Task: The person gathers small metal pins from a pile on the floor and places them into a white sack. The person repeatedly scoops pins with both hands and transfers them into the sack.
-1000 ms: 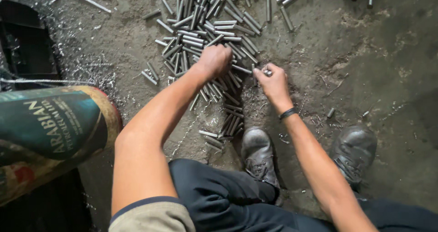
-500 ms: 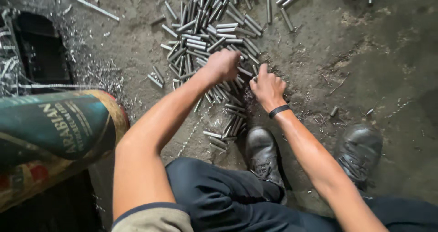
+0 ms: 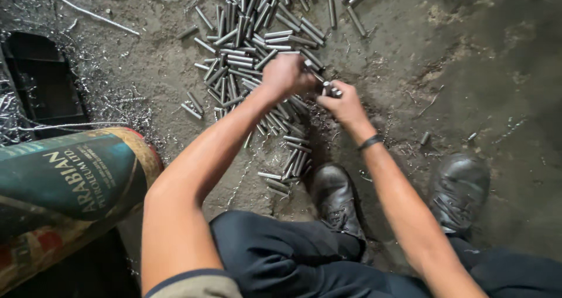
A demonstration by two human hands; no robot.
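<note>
Gathering step: right hand (image 3: pixel 345 103) has its grip closed on a few metal rods (image 3: pixel 331 89), left hand (image 3: pixel 285 74) just beside it curls onto the rod pile (image 3: pixel 252 46) on the floor (image 3: pixel 468 52), grip state unclear; next likely needs another rod pinched.

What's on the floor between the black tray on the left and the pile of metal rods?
In the head view, between the black tray and the pile of metal rods lies dirty concrete floor with curly metal shavings and one long thin rod.
</note>
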